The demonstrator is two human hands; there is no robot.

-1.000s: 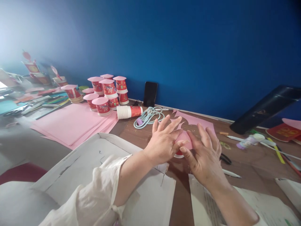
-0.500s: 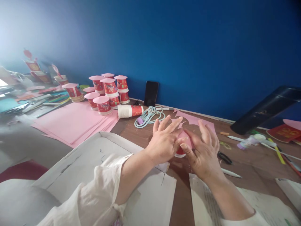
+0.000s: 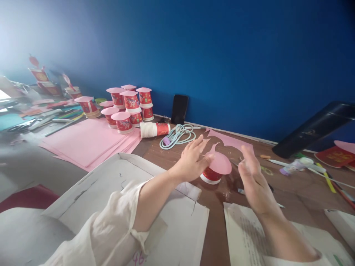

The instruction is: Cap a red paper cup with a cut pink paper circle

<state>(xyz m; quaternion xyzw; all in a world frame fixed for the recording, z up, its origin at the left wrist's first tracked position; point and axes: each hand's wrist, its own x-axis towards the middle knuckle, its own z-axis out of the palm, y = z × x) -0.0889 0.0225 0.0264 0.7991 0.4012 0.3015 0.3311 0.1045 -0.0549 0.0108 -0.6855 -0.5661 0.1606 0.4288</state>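
An upturned red paper cup stands on the brown table with a round pink paper disc lying on top of it. Just left of the cup is my left hand, fingers stretched out, its thumb near the disc's left edge; whether it touches I cannot tell. My right hand is held up to the right, apart from the cup, fingers extended and nothing in it. Behind the cup lie pink paper scraps with curved cut-outs.
Red cups with pink discs are stacked at the back left, by pink sheets. Nested cups, a light-blue cable and a phone sit near the wall. A black cylinder, glue stick and papers are rightward.
Both hands have parted from the pink disc on the cup. My right hand moved right, my left hand slightly left, and the disc and cup now show plainly.
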